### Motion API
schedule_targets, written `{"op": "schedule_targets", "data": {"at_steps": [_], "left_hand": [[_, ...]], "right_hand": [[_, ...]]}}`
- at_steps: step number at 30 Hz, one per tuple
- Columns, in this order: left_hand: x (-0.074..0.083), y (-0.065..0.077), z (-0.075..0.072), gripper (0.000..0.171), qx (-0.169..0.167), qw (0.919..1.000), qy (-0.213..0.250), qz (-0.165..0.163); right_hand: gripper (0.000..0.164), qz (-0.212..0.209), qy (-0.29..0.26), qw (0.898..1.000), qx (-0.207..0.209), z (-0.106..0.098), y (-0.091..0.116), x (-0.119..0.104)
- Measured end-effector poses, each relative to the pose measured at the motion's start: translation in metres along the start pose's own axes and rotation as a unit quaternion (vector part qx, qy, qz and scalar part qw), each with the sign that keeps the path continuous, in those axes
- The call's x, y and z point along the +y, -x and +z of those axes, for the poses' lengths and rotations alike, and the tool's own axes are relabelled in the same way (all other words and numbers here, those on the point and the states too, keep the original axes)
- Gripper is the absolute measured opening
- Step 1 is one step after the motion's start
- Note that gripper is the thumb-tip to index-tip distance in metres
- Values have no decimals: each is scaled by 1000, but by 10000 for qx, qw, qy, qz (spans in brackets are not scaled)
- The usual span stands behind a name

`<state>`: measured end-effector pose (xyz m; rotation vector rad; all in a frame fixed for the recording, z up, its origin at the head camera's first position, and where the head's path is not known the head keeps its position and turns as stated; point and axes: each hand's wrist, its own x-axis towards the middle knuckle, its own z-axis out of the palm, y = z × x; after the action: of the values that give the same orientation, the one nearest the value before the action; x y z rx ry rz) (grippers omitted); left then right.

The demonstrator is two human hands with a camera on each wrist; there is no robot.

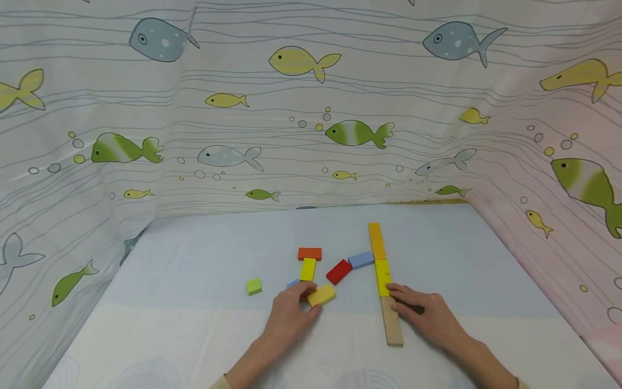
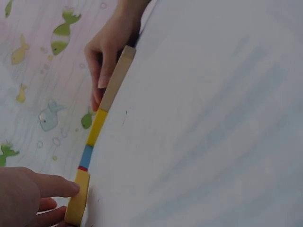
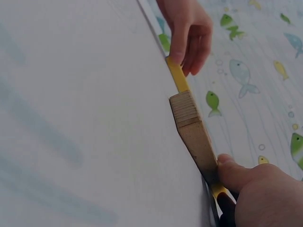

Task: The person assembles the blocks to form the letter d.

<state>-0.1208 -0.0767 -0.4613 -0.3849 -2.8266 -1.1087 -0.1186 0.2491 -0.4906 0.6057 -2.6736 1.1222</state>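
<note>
Beige sleeve cuffs (image 1: 221, 382) at bottom edge, nearest the head camera, bare forearms running up from them. Left hand (image 1: 289, 308): thumb and fingers pinching a pale yellow rectangular block (image 1: 322, 295), clamped on it from its left and near sides; block sits low, right at the tabletop. Right hand (image 1: 430, 313): not clamped round anything, fingers fairly straight, tips touching the right side of a block row. Row, far to near: long orange rectangular block (image 1: 377, 241), bright yellow rectangular block (image 1: 383, 278), bare natural-wood rectangular block (image 1: 392, 324), laid end to end. Index finger is at the bright yellow one, thumb at the wood one, close to their joint.

Between the two hands, a bit farther off: dark red rectangular block (image 1: 339, 272), set slantwise beyond the left grip and to its right; light blue rectangular block (image 1: 361, 260), next to it, right end at the row, ahead of the right fingertips. Straight beyond the left grip: lemon yellow rectangular block (image 1: 308, 269), top end against an orange-red rectangular block (image 1: 309, 254) lying crosswise. Small blue piece (image 1: 293, 282) just behind left knuckles, mostly hidden, shape unclear. Lime green small block (image 1: 254, 286) left of the left grip, well apart. All on a white and pale blue cloth (image 1: 194, 259); fish-print fabric (image 1: 272, 124) hangs beyond both hands and at the sides
</note>
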Motion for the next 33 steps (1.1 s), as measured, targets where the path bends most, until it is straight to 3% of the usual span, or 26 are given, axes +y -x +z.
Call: {"op": "schedule_targets", "data": {"at_steps": [13,33], "left_hand": [[1,11,-16,38,-398,9991,129,-44],[9,4,-3,42,-495,9968,569,-277]], "right_hand": [[36,-60,-37,10000,50,0,1,-2],[36,-95,-14,9999,64,1,1,-1]]}}
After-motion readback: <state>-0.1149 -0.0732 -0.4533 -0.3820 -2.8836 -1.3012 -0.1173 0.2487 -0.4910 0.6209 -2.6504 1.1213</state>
